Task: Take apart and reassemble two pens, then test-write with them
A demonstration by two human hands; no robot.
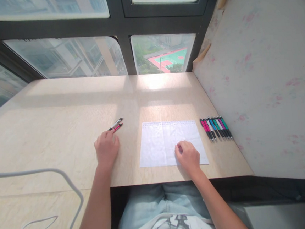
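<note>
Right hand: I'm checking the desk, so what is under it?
The right hand rests on the paper, which lies on the desk. The patch beneath it is hidden.

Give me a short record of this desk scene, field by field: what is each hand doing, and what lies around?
left hand: fingers touching two pens, one white, one pink
right hand: curled, resting on the sheet of paper
row of pens: side by side, right of the paper, near the wall
desk: pale wood, below a window
white cable: at the left
</note>
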